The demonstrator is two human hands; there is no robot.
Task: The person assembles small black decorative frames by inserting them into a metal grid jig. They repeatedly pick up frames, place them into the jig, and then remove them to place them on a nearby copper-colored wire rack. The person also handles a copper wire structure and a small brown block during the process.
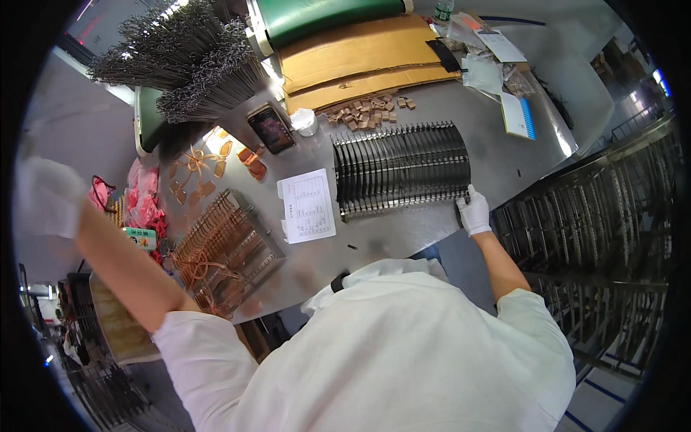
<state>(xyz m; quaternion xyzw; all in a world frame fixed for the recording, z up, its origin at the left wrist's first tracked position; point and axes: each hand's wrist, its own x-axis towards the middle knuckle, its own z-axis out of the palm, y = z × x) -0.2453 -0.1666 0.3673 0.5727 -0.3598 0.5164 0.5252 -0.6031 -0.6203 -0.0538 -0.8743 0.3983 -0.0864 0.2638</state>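
My right hand (473, 210), in a white glove, holds the near right corner of a black metal rack (403, 169). The rack is ribbed with many thin parallel slats and lies on the metal table. Far out at the left, past the table's edge, my left hand (50, 196) is raised, also white-gloved. Motion smears it, so its fingers cannot be made out. Closest to that arm is a wire rack (223, 248) with copper-coloured pieces in rows. A printed paper sheet (309, 207) lies between the two racks.
Bundles of thin metal rods (191, 61) stand at the back left. Small copper-coloured blocks (363, 113) lie behind the black rack, near a phone (271, 129) and flat cardboard (360, 54). Slatted metal shelving (590, 230) stands to the right. Pink plastic bags (142, 194) hang at left.
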